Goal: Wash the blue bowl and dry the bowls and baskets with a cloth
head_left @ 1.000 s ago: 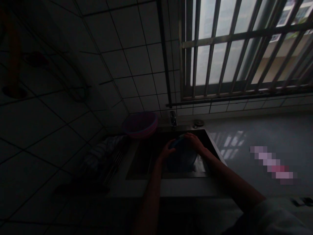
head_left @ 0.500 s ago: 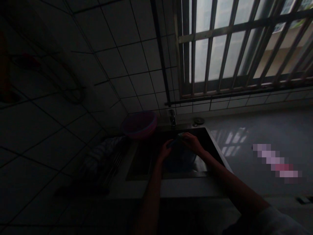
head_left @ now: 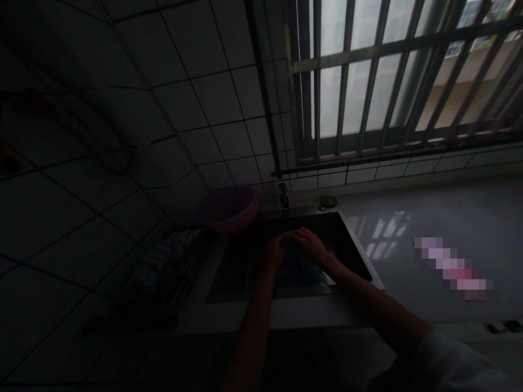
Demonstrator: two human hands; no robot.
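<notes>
No writing, label or number can be read anywhere here; the room is too dim, and the patch on the counter (head_left: 408, 256) is blurred out.

Both hands meet over the dark sink (head_left: 351, 239): the left hand (head_left: 273, 253) and right hand (head_left: 309, 245) rest on a blue bowl (head_left: 300, 270), barely visible. A pink basin (head_left: 229, 208) stands left of the tap (head_left: 283, 197) on the counter (head_left: 429, 218).
</notes>
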